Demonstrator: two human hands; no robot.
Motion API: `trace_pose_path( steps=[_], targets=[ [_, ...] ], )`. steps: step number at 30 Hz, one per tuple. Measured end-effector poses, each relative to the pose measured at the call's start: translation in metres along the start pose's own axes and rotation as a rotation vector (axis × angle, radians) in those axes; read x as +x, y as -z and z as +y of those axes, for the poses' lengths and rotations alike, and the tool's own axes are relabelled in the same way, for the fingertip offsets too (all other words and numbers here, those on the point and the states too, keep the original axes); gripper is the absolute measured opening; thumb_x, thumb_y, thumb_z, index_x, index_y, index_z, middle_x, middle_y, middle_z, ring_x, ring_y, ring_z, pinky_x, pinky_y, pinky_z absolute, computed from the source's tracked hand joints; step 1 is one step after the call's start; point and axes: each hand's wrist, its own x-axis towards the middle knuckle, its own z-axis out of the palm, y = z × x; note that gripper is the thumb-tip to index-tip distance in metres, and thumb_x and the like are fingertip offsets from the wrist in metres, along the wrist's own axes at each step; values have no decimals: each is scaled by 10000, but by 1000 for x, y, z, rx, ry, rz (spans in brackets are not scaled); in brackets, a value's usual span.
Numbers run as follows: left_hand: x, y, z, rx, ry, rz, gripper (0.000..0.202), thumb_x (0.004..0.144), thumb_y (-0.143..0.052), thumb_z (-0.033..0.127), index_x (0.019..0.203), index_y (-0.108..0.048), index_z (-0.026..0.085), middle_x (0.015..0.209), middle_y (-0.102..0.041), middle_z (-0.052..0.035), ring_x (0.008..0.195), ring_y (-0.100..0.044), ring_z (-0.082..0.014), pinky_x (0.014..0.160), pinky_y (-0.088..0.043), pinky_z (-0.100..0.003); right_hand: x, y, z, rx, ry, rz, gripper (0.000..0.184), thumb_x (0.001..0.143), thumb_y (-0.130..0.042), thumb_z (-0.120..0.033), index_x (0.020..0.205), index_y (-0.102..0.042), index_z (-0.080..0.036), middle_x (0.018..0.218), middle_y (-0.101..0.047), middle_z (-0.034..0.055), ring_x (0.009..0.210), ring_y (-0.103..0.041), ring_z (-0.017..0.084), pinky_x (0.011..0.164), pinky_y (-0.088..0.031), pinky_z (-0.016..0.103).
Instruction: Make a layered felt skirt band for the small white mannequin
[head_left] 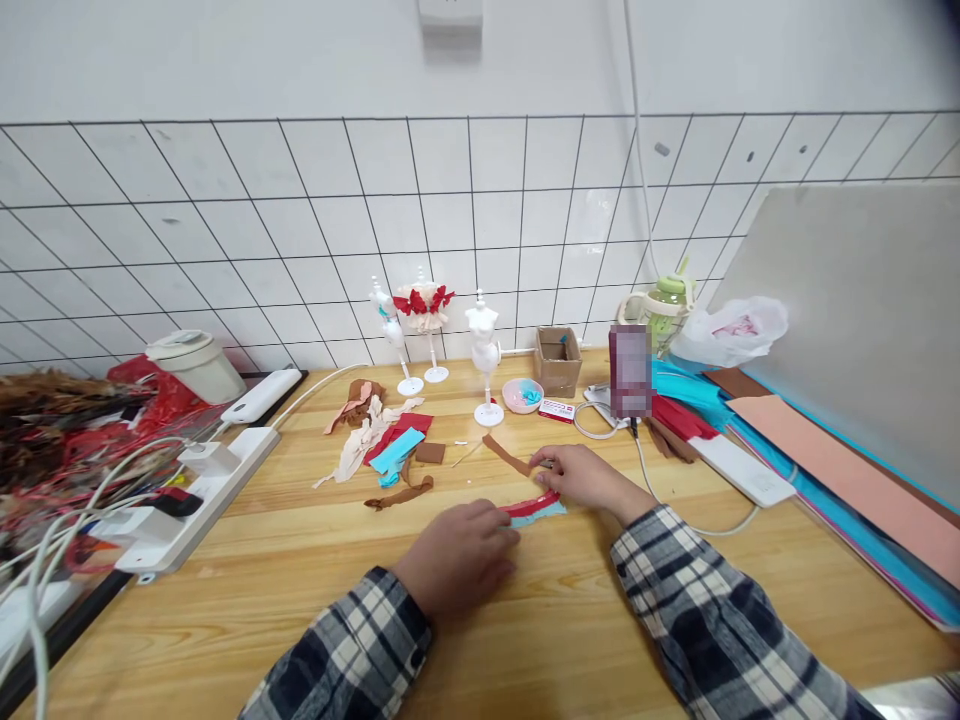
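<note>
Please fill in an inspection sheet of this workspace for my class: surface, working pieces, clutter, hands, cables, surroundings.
Surface: wooden tabletop, grain visible.
Working pieces: red strip lying along a light blue strip; brown strip just beyond.
Clutter: coloured scraps left of centre; three dress forms, pink bowl and cardboard box toward the back.
Hands: left hand over the strips' left end, right hand at their right end; grips unclear.
Cables: white cables around the power strip; another cable at the pixelated device.
Surroundings: tiled wall behind, grey panel right.
</note>
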Motion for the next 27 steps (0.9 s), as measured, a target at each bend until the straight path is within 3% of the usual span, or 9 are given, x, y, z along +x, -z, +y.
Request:
trace_pose_path(
  steps=[3, 5, 10, 14, 17, 20, 22, 25, 27],
  targets=[
    [9, -13, 22, 107, -39, -3, 454, 888, -492, 391, 1270, -515, 146, 1326, -541, -119, 1212, -472, -245, 1019, -371, -347, 1, -1, 0, 0, -15, -9, 461, 771, -630, -303, 1226, -571, -252, 804, -687, 17, 725, -618, 160, 641, -407, 239],
    [12, -21, 29, 138, -4, -12, 534, 897, -473, 423, 1331, -450, 114, 1359, -509, -144, 1257, -440, -253, 1050, -345, -357, 0, 1, -1, -26, -31, -20, 481, 747, -656, -310, 1217, -572, -252, 804, -686, 12, 731, -616, 161, 641, -397, 239],
    [11, -20, 26, 136, 28, -28, 475, 901, -467, 436, 1290, -488, 164, 1271, -586, -108, 1205, -496, -251, 1089, -283, -432, 1, 2, -11, -191, -95, 145, 236, 822, -560, -402, 974, -676, -263, 862, -666, 25, 794, -600, 176, 629, -355, 259],
    [10, -9, 23, 117, 37, 6, 380, 904, -478, 391, 1243, -514, 223, 1259, -595, -82, 1134, -547, -236, 1067, -286, -497, 12, -16, -22, -255, -159, 238, 322, 840, -513, -494, 933, -669, -228, 973, -620, 64, 827, -589, 189, 637, -352, 273],
    [11, -5, 21, 79, 66, 54, 317, 919, -450, 321, 1208, -541, 229, 1177, -636, -78, 1038, -595, -218, 1019, -347, -486, 21, -27, -24, -257, -189, 257, 229, 806, -576, -402, 908, -649, -210, 983, -600, 67, 828, -581, 186, 631, -349, 266],
    [7, -4, 8, -26, 164, 168, 326, 916, -450, 304, 1214, -546, 214, 1059, -669, -83, 955, -610, -218, 898, -446, -427, 23, -27, -21, -149, -133, 219, 98, 780, -594, -273, 810, -655, -202, 920, -605, 43, 797, -565, 155, 633, -350, 246],
    [2, -3, -5, -146, 280, 328, 320, 923, -438, 322, 1192, -563, 201, 1044, -664, -94, 967, -599, -220, 861, -468, -395, 20, -24, -18, -23, -25, 194, 79, 768, -609, -254, 789, -652, -191, 869, -614, 24, 767, -550, 135, 640, -358, 232],
    [-4, -2, -23, -381, 452, 565, 330, 930, -429, 354, 1191, -567, 205, 1118, -636, -100, 1043, -577, -219, 921, -452, -392, 13, -21, -19, 236, 113, 83, 116, 780, -616, -285, 808, -627, -173, 739, -603, -14, 624, -500, 96, 576, -352, 209],
    [-6, -3, -29, -583, 477, 656, 384, 932, -412, 404, 1233, -547, 208, 1238, -585, -113, 1155, -529, -238, 980, -422, -413, 6, -22, -25, 450, 164, -52, 165, 786, -625, -326, 816, -606, -165, 681, -586, -31, 562, -477, 81, 536, -350, 196]
  ],
)
